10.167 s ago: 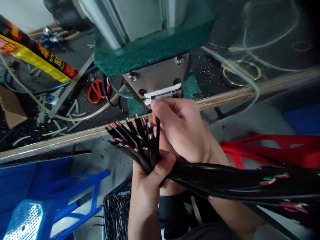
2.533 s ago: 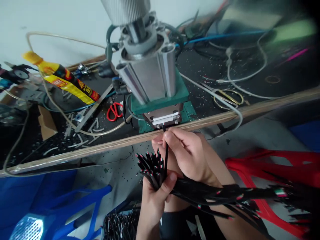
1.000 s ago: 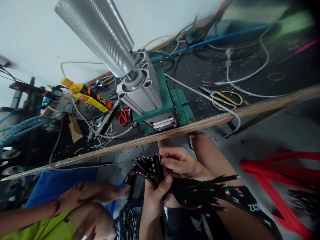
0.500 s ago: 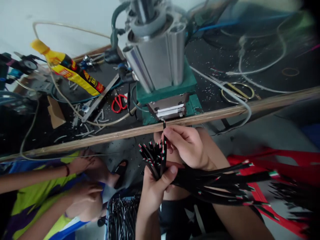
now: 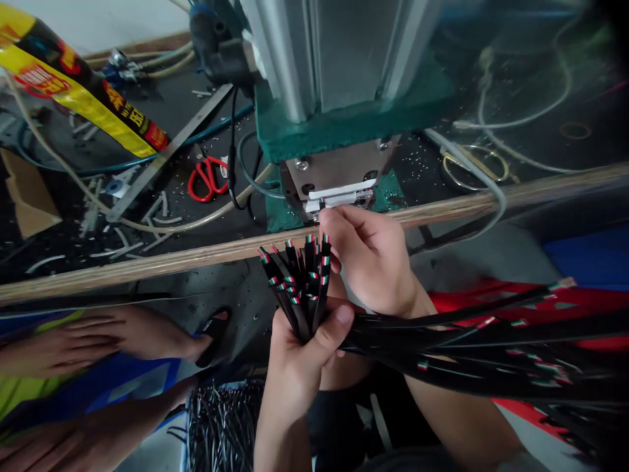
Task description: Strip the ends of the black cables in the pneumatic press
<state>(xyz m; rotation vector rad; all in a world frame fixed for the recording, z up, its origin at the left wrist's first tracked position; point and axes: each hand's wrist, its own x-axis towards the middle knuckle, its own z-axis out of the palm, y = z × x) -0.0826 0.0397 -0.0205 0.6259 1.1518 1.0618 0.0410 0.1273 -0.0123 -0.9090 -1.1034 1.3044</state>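
Note:
My left hand [image 5: 301, 357] is wrapped round a bundle of black cables [image 5: 322, 295]. Their near ends fan upward and show red, white and green wires, while the long lengths run off to the right across my right forearm. My right hand [image 5: 376, 259] pinches one black cable [image 5: 322, 204], mostly hidden by the fingers. That cable's tip is at the white-edged slot of the metal die block [image 5: 339, 169], under the green plate [image 5: 344, 124] of a press with a silver cylinder [image 5: 354, 49]. I cannot tell how deep the tip sits.
Red-handled scissors [image 5: 207, 179], a metal ruler [image 5: 167, 154], a yellow-black bottle [image 5: 81, 88] and tube scraps lie left on the bench. Gold-handled scissors [image 5: 476, 167] lie right. Another person's hand [image 5: 63, 341] is at left. A bin of black cables [image 5: 223, 426] stands below.
My right hand has brought the cable's tip up from just below the die block to its slot. The view has moved closer to the press. My left hand keeps the bundle.

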